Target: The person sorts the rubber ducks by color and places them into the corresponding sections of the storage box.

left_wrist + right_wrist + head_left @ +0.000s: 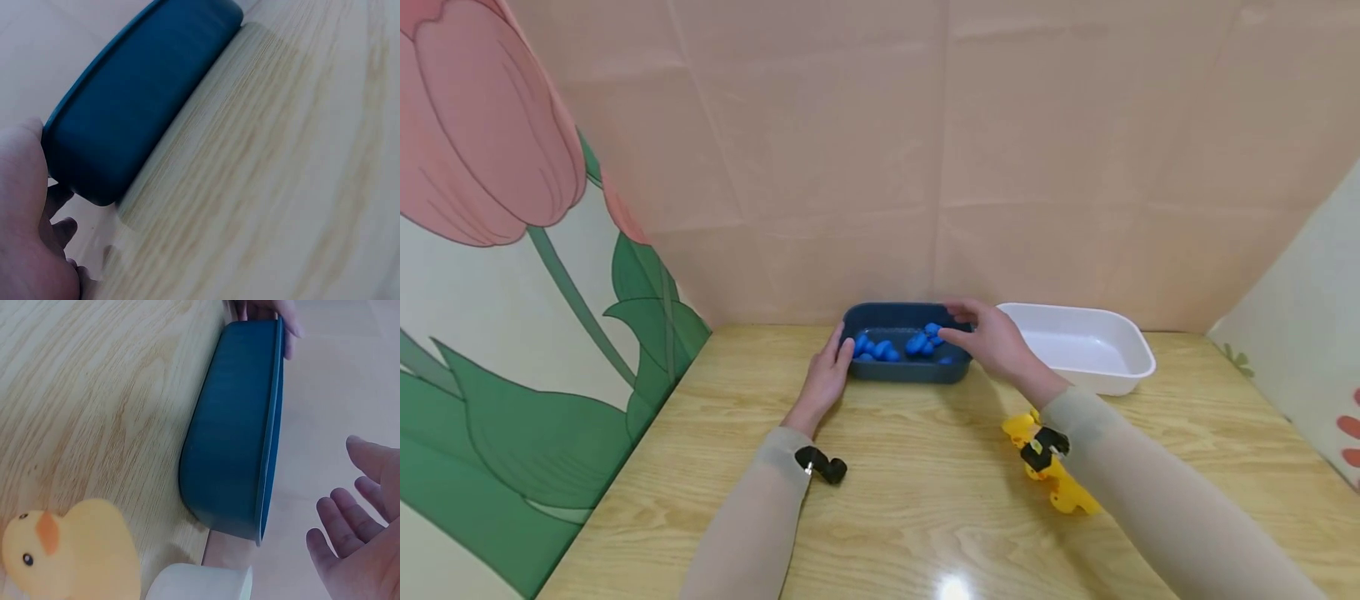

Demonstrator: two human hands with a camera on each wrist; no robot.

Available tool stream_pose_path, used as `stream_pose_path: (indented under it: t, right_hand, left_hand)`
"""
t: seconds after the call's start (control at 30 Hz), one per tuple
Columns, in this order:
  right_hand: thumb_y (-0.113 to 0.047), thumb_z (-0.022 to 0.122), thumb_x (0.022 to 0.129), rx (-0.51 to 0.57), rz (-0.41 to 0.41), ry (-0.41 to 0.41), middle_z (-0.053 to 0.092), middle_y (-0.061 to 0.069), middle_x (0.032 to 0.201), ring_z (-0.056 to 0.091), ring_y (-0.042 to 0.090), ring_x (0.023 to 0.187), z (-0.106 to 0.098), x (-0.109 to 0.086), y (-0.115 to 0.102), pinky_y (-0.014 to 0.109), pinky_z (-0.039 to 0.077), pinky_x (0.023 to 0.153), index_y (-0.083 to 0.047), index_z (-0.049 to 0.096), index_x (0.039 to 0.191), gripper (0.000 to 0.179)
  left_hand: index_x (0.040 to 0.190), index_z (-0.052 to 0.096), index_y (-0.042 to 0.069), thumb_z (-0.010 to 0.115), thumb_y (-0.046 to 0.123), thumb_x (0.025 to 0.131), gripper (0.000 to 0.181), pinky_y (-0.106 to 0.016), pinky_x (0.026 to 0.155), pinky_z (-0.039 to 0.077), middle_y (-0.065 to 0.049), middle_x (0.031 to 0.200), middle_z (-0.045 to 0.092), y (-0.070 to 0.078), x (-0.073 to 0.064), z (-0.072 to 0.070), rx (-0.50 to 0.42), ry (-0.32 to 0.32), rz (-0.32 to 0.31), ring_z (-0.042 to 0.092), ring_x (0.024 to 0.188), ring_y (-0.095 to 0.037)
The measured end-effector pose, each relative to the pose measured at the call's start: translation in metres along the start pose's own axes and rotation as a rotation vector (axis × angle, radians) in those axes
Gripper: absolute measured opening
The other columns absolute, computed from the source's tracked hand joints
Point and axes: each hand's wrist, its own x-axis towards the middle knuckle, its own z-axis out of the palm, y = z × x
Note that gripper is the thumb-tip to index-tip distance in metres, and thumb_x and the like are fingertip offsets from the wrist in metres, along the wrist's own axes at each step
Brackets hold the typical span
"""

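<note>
A dark blue tub (pixel 910 372) stands at the back of the wooden table, with several small blue toys (pixel 886 351) inside it. My left hand (pixel 826 375) grips the tub's left end, the thumb at the rim and the fingers along the outside. Over the tub's right end hovers my right hand (pixel 992 337), fingers spread and slightly bent, holding nothing. In the right wrist view that hand (pixel 362 525) is apart from the tub (pixel 234 425). The left wrist view shows the tub's long side (pixel 140 94) beside my left hand (pixel 25 219).
A white tub (pixel 1078 342) stands right of the blue one. Several yellow rubber ducks (pixel 1067 496) lie in a row on the table (pixel 925 500), partly hidden by my right forearm; one duck (pixel 94 550) shows close up. A hanging cloth (pixel 850 167) backs the table.
</note>
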Motion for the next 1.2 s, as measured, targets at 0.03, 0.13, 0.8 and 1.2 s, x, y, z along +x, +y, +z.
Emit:
stream_pose_path:
  t: [0.03, 0.13, 0.8, 1.2]
  right_hand:
    - [-0.029, 0.077, 0.108, 0.000, 0.004, 0.002, 0.060, 0.018, 0.156, 0.057, 0.039, 0.143, -0.001, -0.001, 0.001, 0.059, 0.048, 0.116, -0.008, 0.058, 0.159, 0.058]
    - [-0.028, 0.078, 0.107, 0.003, 0.009, 0.010, 0.061, 0.018, 0.156, 0.057, 0.039, 0.144, -0.003, -0.003, 0.003, 0.060, 0.047, 0.118, -0.008, 0.058, 0.158, 0.058]
    - [-0.031, 0.076, 0.108, -0.066, -0.018, 0.038, 0.063, 0.017, 0.154, 0.058, 0.040, 0.140, -0.035, -0.041, 0.020, 0.062, 0.041, 0.122, -0.009, 0.061, 0.156, 0.055]
    - [-0.038, 0.073, 0.109, -0.110, -0.025, 0.054, 0.060, 0.020, 0.157, 0.055, 0.046, 0.143, -0.056, -0.068, 0.037, 0.068, 0.039, 0.120, -0.008, 0.058, 0.159, 0.060]
  left_hand:
    - [0.178, 0.026, 0.017, 0.036, 0.054, 0.120, 0.069, -0.059, 0.133, 0.022, -0.013, 0.179, 0.033, 0.000, 0.000, 0.000, 0.002, -0.001, -0.001, 0.028, 0.164, -0.039]
    - [0.178, 0.026, 0.019, 0.035, 0.057, 0.119, 0.071, -0.059, 0.133, 0.021, -0.012, 0.179, 0.033, 0.000, -0.001, -0.001, 0.007, -0.002, -0.006, 0.028, 0.164, -0.039]
    - [0.178, 0.025, 0.017, 0.035, 0.050, 0.121, 0.066, -0.058, 0.133, 0.022, -0.013, 0.178, 0.033, 0.001, 0.001, 0.000, 0.016, 0.001, -0.005, 0.029, 0.164, -0.039]
    - [0.179, 0.022, 0.023, 0.030, 0.063, 0.118, 0.074, -0.064, 0.132, 0.017, -0.012, 0.179, 0.031, 0.000, 0.001, -0.002, 0.037, -0.016, -0.035, 0.024, 0.165, -0.044]
